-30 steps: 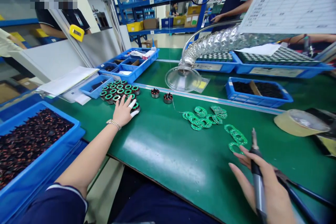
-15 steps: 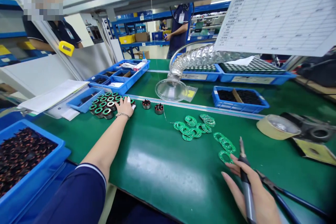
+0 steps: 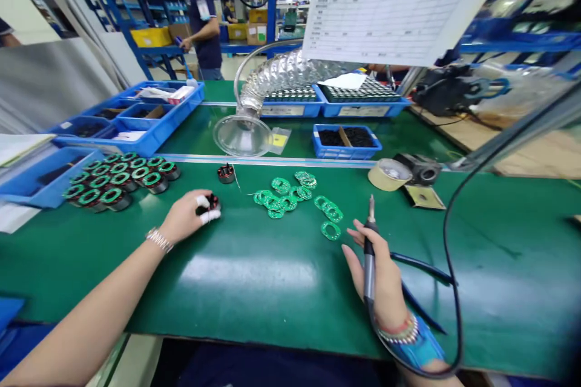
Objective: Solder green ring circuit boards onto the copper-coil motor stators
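Observation:
My left hand (image 3: 182, 217), with white covers on two fingertips, grips a small wound motor stator (image 3: 212, 200) just above the green bench; fingers hide part of it. Beyond it, another stator (image 3: 226, 174) stands on the bench beside a thin strand of wire. At the far left sits a group of stators topped with green ring boards (image 3: 121, 179). A soldering iron (image 3: 370, 263) lies in my right hand (image 3: 388, 284), tip pointing away and up, thumb held apart. Loose green ring circuit boards (image 3: 275, 201) are spread between the hands, the closest single board (image 3: 330, 230) near my right fingertips.
A clear fume hood (image 3: 242, 136) on a foil duct hangs over the bench. Blue-handled pliers (image 3: 422, 302) lie beneath the iron's black cable (image 3: 447, 217). A tape roll (image 3: 389, 175), a divided blue bin (image 3: 347, 151) and a compartment tray (image 3: 154, 136) stand farther back.
My left hand has moved from the grouped stators to a separate one and grasped it. The view has swung right. My right hand still holds the soldering iron.

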Motion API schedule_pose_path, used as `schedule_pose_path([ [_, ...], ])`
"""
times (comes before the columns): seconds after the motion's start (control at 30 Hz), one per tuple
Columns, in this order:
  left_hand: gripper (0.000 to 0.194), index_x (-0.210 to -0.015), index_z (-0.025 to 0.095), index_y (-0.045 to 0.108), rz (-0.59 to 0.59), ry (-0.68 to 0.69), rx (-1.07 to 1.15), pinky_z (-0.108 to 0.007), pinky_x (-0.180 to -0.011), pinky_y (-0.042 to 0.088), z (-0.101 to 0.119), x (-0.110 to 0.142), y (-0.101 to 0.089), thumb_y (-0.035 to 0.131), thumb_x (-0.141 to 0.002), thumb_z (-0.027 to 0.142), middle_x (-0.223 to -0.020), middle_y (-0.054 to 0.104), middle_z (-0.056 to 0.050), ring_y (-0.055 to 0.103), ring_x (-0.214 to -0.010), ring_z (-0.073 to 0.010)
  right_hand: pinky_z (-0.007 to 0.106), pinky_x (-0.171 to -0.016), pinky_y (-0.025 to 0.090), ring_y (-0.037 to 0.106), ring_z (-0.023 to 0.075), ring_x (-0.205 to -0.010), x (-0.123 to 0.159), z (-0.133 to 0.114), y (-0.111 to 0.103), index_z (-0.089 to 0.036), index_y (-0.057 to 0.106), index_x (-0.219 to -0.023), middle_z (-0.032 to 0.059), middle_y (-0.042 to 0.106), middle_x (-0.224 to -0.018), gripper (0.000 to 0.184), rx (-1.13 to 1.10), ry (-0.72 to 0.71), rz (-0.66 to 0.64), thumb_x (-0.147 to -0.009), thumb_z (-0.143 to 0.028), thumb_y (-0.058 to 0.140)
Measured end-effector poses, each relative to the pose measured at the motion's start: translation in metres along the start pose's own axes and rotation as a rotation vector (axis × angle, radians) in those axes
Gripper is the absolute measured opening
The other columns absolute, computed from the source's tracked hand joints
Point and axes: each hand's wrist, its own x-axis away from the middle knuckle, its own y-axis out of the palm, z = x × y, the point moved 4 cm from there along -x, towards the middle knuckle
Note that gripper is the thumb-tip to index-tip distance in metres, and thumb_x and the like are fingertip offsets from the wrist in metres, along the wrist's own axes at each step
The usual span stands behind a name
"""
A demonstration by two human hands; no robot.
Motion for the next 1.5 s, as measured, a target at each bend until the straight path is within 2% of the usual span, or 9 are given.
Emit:
schedule_pose_path([
  [0.17,0.016,-0.095,0.022,0.064,-0.246,0.411,0.35,-0.038,-0.097,0.044,0.057,0.08,0.004,0.053,-0.084,0.028,-0.129,0.054,-0.008,0.047,-0.122,-0.0216,0.042,-0.091,0.048,0.058,0.0251,-0.106,-0.006,0.0,0.012,-0.017,0.042,-0.121,0.014,0.056,-0.118,0.037,0.065,-0.092,-0.204,-0.084,-0.02,0.05],
  [0.3,0.057,-0.135,0.022,0.035,-0.224,0.218,0.269,-0.042,-0.102,0.038,0.051,0.112,0.013,0.054,-0.084,0.038,-0.144,0.032,-0.013,0.036,-0.13,-0.025,0.043,-0.091,0.047,0.056,0.0262,-0.108,-0.016,0.001,0.023,-0.017,0.044,-0.12,0.0145,0.054,-0.119,0.037,0.113,-0.187,-0.337,-0.084,-0.017,0.047],
  [0.47,0.078,-0.14,0.021,0.024,-0.15,0.086,0.016,-0.057,-0.105,0.024,0.046,0.135,0.027,0.054,-0.077,0.056,-0.144,0.033,-0.014,0.024,-0.134,-0.0339,0.043,-0.086,0.049,0.059,0.0262,-0.101,-0.022,0.002,0.029,-0.016,0.045,-0.118,0.0144,0.058,-0.111,0.037,0.104,-0.169,-0.311,-0.082,-0.017,0.048],
  [0.83,0.056,-0.12,0.019,0.048,-0.014,-0.12,0.377,-0.051,-0.101,0.034,0.085,0.116,0.031,0.065,-0.073,0.044,-0.12,0.057,-0.012,0.05,-0.116,-0.0284,0.041,-0.08,0.052,0.063,0.0252,-0.091,-0.024,-0.006,0.021,-0.015,0.046,-0.115,0.0135,0.062,-0.103,0.037,0.066,-0.179,-0.224,-0.08,-0.025,0.056],
  [0.93,0.055,-0.12,0.021,0.049,-0.039,-0.158,0.538,-0.048,-0.101,0.036,0.085,0.119,0.028,0.068,-0.071,0.039,-0.12,0.058,-0.01,0.051,-0.114,-0.0269,0.042,-0.088,0.048,0.058,0.026,-0.103,-0.011,-0.022,0.021,-0.016,0.046,-0.116,0.0153,0.058,-0.113,0.035,0.039,-0.241,-0.203,-0.082,-0.024,0.054],
  [1.1,0.061,-0.125,0.022,0.044,-0.167,-0.208,0.986,-0.043,-0.103,0.036,0.096,0.128,0.025,0.07,-0.071,0.034,-0.128,0.053,-0.009,0.05,-0.117,-0.0245,0.044,-0.082,0.05,0.057,0.0269,-0.1,0.023,-0.063,0.032,-0.018,0.046,-0.117,0.0144,0.058,-0.108,0.035,0.0,-0.343,-0.375,-0.083,-0.021,0.054],
  [1.2,0.06,-0.124,0.026,0.045,-0.195,-0.169,1.107,-0.04,-0.103,0.037,0.107,0.13,0.023,0.072,-0.07,0.031,-0.13,0.051,-0.007,0.05,-0.117,-0.0235,0.043,-0.085,0.049,0.057,0.0258,-0.101,0.03,-0.086,0.029,-0.019,0.047,-0.114,0.0123,0.059,-0.107,0.031,-0.115,-0.257,-0.346,-0.084,-0.021,0.053],
  [1.33,0.06,-0.124,0.031,0.046,-0.172,-0.032,0.968,-0.041,-0.104,0.035,0.121,0.13,0.019,0.072,-0.07,0.028,-0.129,0.049,-0.005,0.046,-0.12,-0.023,0.027,-0.079,0.05,0.061,0.0154,-0.087,0.032,-0.111,0.029,-0.024,0.047,-0.109,0.0041,0.062,-0.097,0.023,-0.453,-0.038,-0.447,-0.087,-0.019,0.049],
  [1.5,0.059,-0.124,0.031,0.045,-0.163,0.042,0.868,-0.04,-0.1,0.039,0.132,0.129,0.014,0.071,-0.071,0.029,-0.123,0.048,-0.006,0.048,-0.115,-0.0226,0.026,-0.073,0.049,0.057,0.0129,-0.074,0.033,-0.111,0.035,-0.026,0.043,-0.11,-0.0005,0.056,-0.083,0.033,-0.655,0.118,-0.398,-0.08,-0.017,0.056],
])
